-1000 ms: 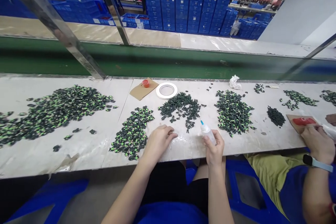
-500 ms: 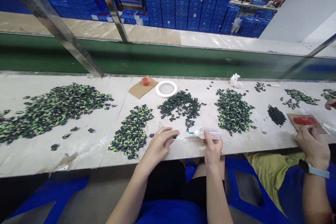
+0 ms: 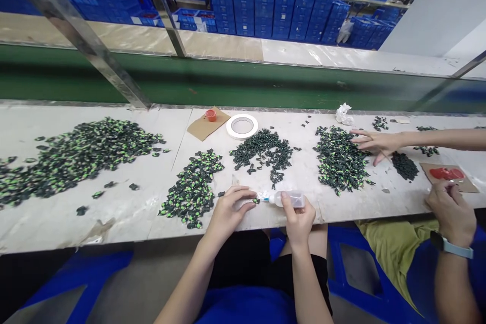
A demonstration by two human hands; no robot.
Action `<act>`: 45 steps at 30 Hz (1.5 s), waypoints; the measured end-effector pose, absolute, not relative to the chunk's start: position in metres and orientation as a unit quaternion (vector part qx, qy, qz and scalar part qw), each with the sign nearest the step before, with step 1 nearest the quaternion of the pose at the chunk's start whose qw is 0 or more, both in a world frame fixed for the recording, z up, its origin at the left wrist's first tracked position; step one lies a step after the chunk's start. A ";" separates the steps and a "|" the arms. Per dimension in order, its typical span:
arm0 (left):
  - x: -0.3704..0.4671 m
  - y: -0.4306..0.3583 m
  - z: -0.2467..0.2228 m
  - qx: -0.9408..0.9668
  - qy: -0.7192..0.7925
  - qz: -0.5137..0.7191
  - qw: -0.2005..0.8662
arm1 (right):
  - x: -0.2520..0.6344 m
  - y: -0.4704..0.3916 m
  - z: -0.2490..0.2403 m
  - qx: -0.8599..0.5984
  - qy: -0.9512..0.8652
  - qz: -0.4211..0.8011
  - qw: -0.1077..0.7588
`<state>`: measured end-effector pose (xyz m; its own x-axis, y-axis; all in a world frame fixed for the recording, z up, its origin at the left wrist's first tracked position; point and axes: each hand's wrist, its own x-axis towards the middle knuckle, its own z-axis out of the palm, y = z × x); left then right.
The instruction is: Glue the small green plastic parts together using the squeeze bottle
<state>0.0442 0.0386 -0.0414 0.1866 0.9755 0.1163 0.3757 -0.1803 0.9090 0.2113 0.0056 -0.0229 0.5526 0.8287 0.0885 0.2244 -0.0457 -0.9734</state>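
Note:
My left hand [image 3: 235, 207] pinches a small black-and-green part [image 3: 256, 201] between thumb and fingertips, just above the table. My right hand [image 3: 299, 220] is closed round a clear squeeze bottle [image 3: 292, 199] lying nearly level. Its thin blue needle tip [image 3: 266, 199] points left and reaches the part, or very close to it; contact is too small to tell. A pile of black-and-green parts [image 3: 192, 187] lies left of my left hand. Beyond my hands is a heap of small dark pieces [image 3: 266, 149].
A white tape roll [image 3: 242, 127] and a red cup [image 3: 210, 115] on cardboard [image 3: 197, 129] sit farther back. Bigger parts spread left [image 3: 87, 157]. On the right, a co-worker's hand [image 3: 374, 143] reaches over another pile [image 3: 337, 167]; their other hand [image 3: 451, 207] is by a red pad [image 3: 446, 173].
My right hand has brought the bottle left, its tip now at the part in my left hand. The co-worker's arm has stretched out to the pile on the right.

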 end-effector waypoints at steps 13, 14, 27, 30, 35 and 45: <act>0.047 0.038 -0.046 0.656 0.513 0.418 0.363 | 0.209 0.008 -0.022 -0.672 -0.408 0.283 0.550; 0.047 0.038 -0.045 0.656 0.514 0.417 0.362 | 0.209 0.008 -0.022 -0.672 -0.406 0.284 0.550; 0.049 0.038 -0.046 0.651 0.517 0.424 0.359 | 0.210 0.009 -0.024 -0.665 -0.396 0.294 0.561; 0.048 0.038 -0.047 0.653 0.517 0.424 0.356 | 0.210 0.009 -0.023 -0.665 -0.394 0.296 0.561; 0.048 0.038 -0.046 0.653 0.518 0.421 0.359 | 0.210 0.010 -0.023 -0.669 -0.391 0.300 0.556; 0.048 0.038 -0.046 0.654 0.511 0.425 0.361 | 0.211 0.010 -0.024 -0.679 -0.376 0.283 0.563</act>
<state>0.0485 0.0385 -0.0462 0.1162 0.9754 0.1873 0.3611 -0.2171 0.9069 0.2109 0.0101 -0.0242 0.5564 0.8300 0.0384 0.1924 -0.0838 -0.9777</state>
